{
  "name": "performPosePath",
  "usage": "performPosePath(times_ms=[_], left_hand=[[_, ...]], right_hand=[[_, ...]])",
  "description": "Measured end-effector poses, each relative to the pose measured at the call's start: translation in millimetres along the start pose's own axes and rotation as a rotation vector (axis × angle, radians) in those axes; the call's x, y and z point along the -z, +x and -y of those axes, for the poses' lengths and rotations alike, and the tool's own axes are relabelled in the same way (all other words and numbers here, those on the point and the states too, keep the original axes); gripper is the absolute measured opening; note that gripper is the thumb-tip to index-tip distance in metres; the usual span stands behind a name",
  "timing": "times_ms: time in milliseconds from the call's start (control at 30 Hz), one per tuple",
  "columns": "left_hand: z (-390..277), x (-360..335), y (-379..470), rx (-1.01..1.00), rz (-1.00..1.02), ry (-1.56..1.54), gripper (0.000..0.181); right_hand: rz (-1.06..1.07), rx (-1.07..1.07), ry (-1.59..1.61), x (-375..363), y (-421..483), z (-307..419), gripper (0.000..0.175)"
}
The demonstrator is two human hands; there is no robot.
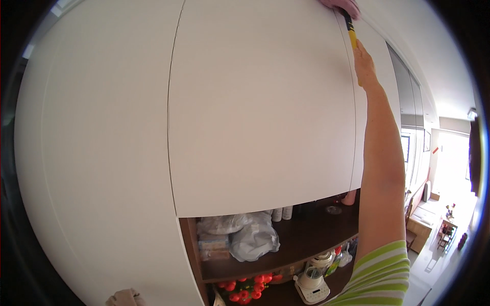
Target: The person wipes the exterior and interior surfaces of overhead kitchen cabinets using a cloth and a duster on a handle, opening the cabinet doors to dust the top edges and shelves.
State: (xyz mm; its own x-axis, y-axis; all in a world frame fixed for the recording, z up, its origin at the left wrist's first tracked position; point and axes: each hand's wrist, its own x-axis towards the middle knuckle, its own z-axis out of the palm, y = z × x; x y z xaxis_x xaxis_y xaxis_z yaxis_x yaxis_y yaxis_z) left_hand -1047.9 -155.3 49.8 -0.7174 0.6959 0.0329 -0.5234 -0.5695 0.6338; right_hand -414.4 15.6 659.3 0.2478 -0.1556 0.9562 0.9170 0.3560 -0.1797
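My right arm is stretched up along the right side of tall white cabinet doors (260, 114). My right hand (366, 67) is closed around the yellow and black handle (352, 38) of a duster. The duster's pink, soft-looking head (348, 7) is at the top of the cabinet front, partly cut off by the picture's edge. Whether it touches the surface is hard to tell. My left hand is out of view. A beige, fabric-like thing (124, 297) shows at the bottom left, too cropped to name.
Below the doors, a dark brown open shelf (306, 237) holds grey plastic bags (254, 239) and white canisters (287, 212). Lower down stand red artificial flowers (245, 294) and a cream blender (312, 285). At far right, a bright room has a bench (421, 222) and a small table (448, 225).
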Motion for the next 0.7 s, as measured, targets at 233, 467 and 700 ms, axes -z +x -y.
performPosePath(times_ms=[233, 467, 700], left_hand=[[6, 2, -2, -0.076, -0.02, -0.007, 0.069], [9, 15, 6, 0.023, 0.074, 0.026, 0.065], [-2, -9, 7, -0.133, 0.14, 0.265, 0.058]], right_hand=[[-0.043, -0.072, -0.098, 1, 11, -20, 0.051], [-0.011, -0.328, 0.015, 8, 0, -57, 0.051], [-0.045, -0.031, 0.071, 0, -51, -40, 0.05]])
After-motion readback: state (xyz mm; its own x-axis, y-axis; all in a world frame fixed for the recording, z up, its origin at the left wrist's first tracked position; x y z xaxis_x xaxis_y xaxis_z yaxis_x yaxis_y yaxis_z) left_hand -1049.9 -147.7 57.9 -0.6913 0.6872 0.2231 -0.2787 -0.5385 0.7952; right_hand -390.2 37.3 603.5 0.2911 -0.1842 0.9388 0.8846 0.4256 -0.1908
